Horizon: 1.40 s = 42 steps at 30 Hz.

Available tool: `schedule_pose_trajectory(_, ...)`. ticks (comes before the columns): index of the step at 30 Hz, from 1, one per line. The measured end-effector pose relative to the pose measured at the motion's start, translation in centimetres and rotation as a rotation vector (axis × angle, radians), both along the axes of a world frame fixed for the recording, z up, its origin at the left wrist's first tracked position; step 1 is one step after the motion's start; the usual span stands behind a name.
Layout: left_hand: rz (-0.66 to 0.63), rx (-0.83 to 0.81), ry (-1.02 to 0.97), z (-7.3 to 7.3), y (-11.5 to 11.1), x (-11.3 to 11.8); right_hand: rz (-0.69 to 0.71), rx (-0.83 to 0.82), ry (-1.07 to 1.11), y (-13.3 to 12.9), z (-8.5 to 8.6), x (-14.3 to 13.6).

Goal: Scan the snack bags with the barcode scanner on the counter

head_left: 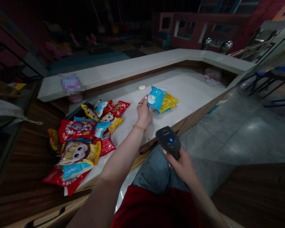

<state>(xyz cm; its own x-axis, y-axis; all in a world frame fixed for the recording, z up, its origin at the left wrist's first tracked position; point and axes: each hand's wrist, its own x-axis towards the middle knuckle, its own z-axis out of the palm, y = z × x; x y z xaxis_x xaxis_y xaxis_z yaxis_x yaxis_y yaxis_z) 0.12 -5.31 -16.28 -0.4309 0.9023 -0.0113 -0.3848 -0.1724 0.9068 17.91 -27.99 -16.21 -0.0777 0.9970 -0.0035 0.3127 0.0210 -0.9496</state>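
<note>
My left hand (143, 111) reaches over the white counter, its fingers pinching the left edge of a blue snack bag (156, 97). Beneath and beside that bag lie yellow bags (168, 102). Around the handle of a black barcode scanner (168, 138), lit by a small blue light, my right hand (180, 163) is closed, above my lap. A heap of snack bags covers the left part of the counter, among them a red bag (77, 129) and a yellow bag with a cartoon face (79, 152).
A small white oval object (142, 87) lies behind my left hand. The raised white ledge (123, 70) runs along the counter's far side, with a blurred purple item (71, 83) at its left. Blue stools (273, 74) stand on the floor at right.
</note>
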Motion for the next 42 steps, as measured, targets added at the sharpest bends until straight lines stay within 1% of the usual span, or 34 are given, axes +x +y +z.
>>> schedule_pose_trajectory(2,-0.006,-0.032,0.141,0.1,1.9,1.2,-0.003,0.006,0.011,0.0,0.0,0.1)
schedule_pose_trajectory(4,-0.051,-0.061,0.370,-0.1,2.4,1.7,-0.009,0.009,0.016,0.0,-0.1,0.2)
schedule_pose_trajectory(6,-0.109,-0.099,0.606,-0.6,1.6,1.5,-0.018,0.010,0.011,0.1,-0.2,0.4)
schedule_pose_trajectory(8,-0.137,-0.121,0.787,-0.9,-0.2,0.8,-0.015,0.008,-0.002,0.1,-0.4,0.4)
schedule_pose_trajectory(10,-0.132,-0.107,0.923,-1.1,-2.7,-0.3,-0.006,0.011,-0.011,0.2,-0.5,0.4)
schedule_pose_trajectory(12,-0.116,-0.065,1.059,-1.0,-5.8,-1.8,0.012,0.014,-0.017,0.3,-0.6,0.2)
schedule_pose_trajectory(16,-0.042,-0.021,1.343,-0.7,-13.1,-5.2,0.054,0.008,-0.018,0.4,-0.7,0.0)
schedule_pose_trajectory(18,0.010,-0.042,1.488,-0.4,-17.1,-7.2,0.063,0.003,-0.019,0.4,-0.7,-0.1)
schedule_pose_trajectory(21,0.119,-0.142,1.635,0.5,-22.6,-10.2,0.067,0.000,-0.019,0.3,-0.8,-0.1)
schedule_pose_trajectory(24,0.265,-0.272,1.696,1.7,-27.3,-13.4,0.078,-0.015,-0.007,0.1,-0.9,-0.2)
schedule_pose_trajectory(26,0.333,-0.366,1.713,2.3,-29.6,-15.3,0.083,-0.031,-0.003,0.0,-0.9,-0.4)
schedule_pose_trajectory(28,0.324,-0.439,1.737,2.5,-31.2,-16.8,0.086,-0.045,-0.005,-0.1,-0.8,-0.7)
schedule_pose_trajectory(30,0.268,-0.475,1.771,2.3,-32.1,-17.9,0.097,-0.051,-0.003,-0.1,-0.6,-1.0)
schedule_pose_trajectory(32,0.237,-0.469,1.801,2.1,-32.3,-18.4,0.110,-0.047,0.000,0.0,-0.3,-1.3)
schedule_pose_trajectory(34,0.245,-0.437,1.806,2.2,-32.2,-18.5,0.123,-0.033,-0.007,0.0,0.0,-1.4)
schedule_pose_trajectory(36,0.284,-0.394,1.782,2.7,-31.9,-18.1,0.126,-0.018,-0.022,-0.1,0.2,-1.4)
schedule_pose_trajectory(38,0.342,-0.344,1.729,3.6,-31.6,-17.5,0.112,0.000,-0.032,-0.2,0.3,-1.3)
schedule_pose_trajectory(40,0.393,-0.274,1.632,4.5,-30.8,-16.6,0.090,0.012,-0.034,-0.3,0.3,-1.2)
schedule_pose_trajectory(42,0.390,-0.194,1.442,4.8,-29.4,-15.4,0.070,0.012,-0.029,-0.4,0.3,-1.1)
